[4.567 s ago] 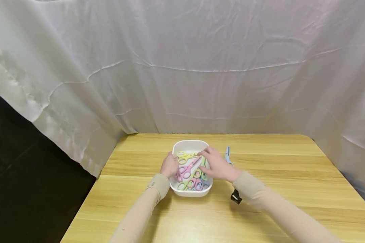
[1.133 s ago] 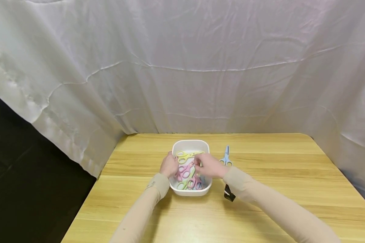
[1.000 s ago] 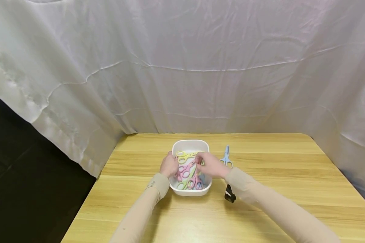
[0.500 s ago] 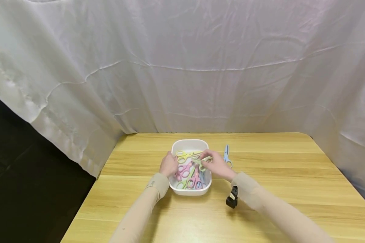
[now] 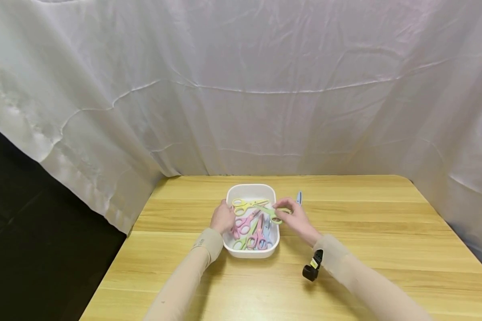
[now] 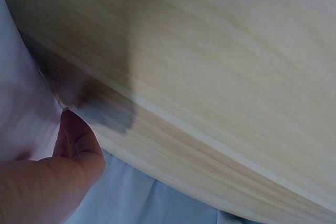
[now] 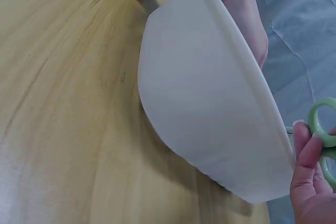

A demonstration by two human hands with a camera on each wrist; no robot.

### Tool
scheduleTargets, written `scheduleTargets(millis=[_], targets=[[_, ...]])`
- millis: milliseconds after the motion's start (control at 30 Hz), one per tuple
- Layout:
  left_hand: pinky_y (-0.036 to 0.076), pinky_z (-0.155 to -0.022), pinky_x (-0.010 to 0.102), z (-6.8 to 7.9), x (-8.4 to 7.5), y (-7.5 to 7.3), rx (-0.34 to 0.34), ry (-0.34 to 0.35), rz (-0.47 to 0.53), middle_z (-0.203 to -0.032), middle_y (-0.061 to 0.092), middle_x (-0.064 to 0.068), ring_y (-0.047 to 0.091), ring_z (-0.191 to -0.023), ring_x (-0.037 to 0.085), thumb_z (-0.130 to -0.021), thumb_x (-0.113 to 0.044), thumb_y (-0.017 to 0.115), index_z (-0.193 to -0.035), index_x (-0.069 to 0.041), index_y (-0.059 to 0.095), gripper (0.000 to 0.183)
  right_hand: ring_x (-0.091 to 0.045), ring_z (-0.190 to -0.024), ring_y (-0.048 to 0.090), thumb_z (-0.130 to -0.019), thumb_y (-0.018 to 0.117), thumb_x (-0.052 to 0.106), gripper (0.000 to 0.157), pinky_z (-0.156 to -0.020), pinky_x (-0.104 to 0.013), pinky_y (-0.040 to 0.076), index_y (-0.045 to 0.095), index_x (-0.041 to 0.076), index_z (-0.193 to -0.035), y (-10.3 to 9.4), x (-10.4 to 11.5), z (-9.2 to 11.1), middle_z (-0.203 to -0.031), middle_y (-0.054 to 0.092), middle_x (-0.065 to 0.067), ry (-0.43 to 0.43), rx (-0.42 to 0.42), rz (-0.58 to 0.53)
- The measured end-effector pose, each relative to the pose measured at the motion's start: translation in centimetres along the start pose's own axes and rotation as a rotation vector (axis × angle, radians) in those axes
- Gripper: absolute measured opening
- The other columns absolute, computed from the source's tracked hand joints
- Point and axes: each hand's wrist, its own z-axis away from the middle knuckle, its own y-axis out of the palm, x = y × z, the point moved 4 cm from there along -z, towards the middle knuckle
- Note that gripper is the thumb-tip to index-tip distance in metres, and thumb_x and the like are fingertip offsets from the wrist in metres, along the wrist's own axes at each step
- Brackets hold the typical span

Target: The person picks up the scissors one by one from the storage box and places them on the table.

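Green scissors [image 5: 268,211] are noted above the right wall of the white bin [image 5: 252,255], blades pointing left over the bin's interior and handle loops to the right. My feed shows the right hand [image 5: 301,223] pinching them between thumb and fingers at the handle end; the right wrist view confirms this grip. Half a second ago I recorded the same pair further left, over the bin; hand and scissors have since shifted right, so that the loops now stand at the rim.

I find the left hand [image 5: 223,218] unchanged in position: it grips the bin's left wall, thumb and fingers closed on the edge.

Contents visible to me in the bin: yellow scissors [image 5: 247,207] at the far side; pink scissors [image 5: 246,221] towards the left; a nearer pink pair [image 5: 259,232]; second green scissors [image 5: 239,244] at near left; blue scissors [image 5: 267,228] at near right. This last pair shows more plainly than one second ago, when the right hand covered most of it.

Outside the bin, to its right, table scissors [image 5: 299,197] in blue lie on the wooden table [image 5: 365,223]. Their loops, earlier in sight, are now hidden behind the right hand.
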Motion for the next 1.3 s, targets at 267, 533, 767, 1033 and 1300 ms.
scheduleTargets(millis=[267, 533, 767, 1033, 1300], targets=[[0.049, -0.041, 0.026, -0.2, 0.1, 0.0, 0.0, 0.004, 0.004, -0.118, 0.064, 0.028, 0.048, -0.044, 0.013, -0.103, -0.014, 0.04, -0.157, 0.002, 0.025, 0.058, -0.006, -0.094, 0.065, -0.094, 0.061, 0.005, 0.046, -0.08, -0.018, 0.056, 0.041, -0.004, -0.135, -0.8, -0.9, 0.7, -0.142, 0.05, -0.03, 0.006, 0.017, -0.173], [0.05, -0.041, 0.026, 0.0, 0.1, 0.0, 0.007, -0.017, 0.018, -0.11, 0.065, 0.026, 0.047, -0.043, 0.012, -0.105, -0.017, 0.04, -0.158, 0.002, 0.023, 0.058, -0.005, -0.09, 0.069, -0.092, 0.058, -0.008, 0.044, -0.082, -0.017, 0.058, 0.042, 0.007, -0.131, -1.6, -1.8, 1.1, -0.105, 0.072, 0.004, 0.054, 0.03, -0.453], [0.052, -0.045, 0.029, 0.0, 0.1, 0.0, 0.002, -0.002, 0.009, -0.102, 0.065, 0.023, 0.047, -0.043, 0.013, -0.104, -0.016, 0.041, -0.156, 0.004, 0.024, 0.058, -0.008, -0.09, 0.072, -0.095, 0.055, -0.008, 0.043, -0.085, -0.018, 0.058, 0.042, 0.012, -0.131, -2.9, -2.8, 1.4, -0.1, 0.073, 0.001, 0.142, 0.015, -0.573], [0.052, -0.045, 0.028, 0.1, 0.1, 0.0, -0.008, 0.009, -0.008, -0.114, 0.065, 0.028, 0.05, -0.045, 0.015, -0.103, -0.014, 0.04, -0.156, 0.005, 0.025, 0.058, -0.012, -0.106, 0.071, -0.099, 0.052, -0.003, 0.063, -0.093, -0.018, 0.057, 0.021, -0.005, -0.153, -4.8, -3.3, 1.7, -0.124, 0.058, -0.008, 0.185, 0.068, -0.63], [0.057, -0.057, 0.029, -0.1, 0.1, 0.0, -0.018, 0.032, -0.042, -0.125, 0.063, 0.03, 0.061, -0.064, 0.021, -0.102, -0.013, 0.041, -0.155, 0.006, 0.026, 0.059, -0.004, -0.089, 0.067, -0.103, 0.051, 0.005, 0.065, -0.08, -0.013, 0.056, 0.016, -0.007, -0.156, -7.1, -4.2, 1.6, -0.106, 0.071, 0.002, 0.243, 0.073, -0.589]])
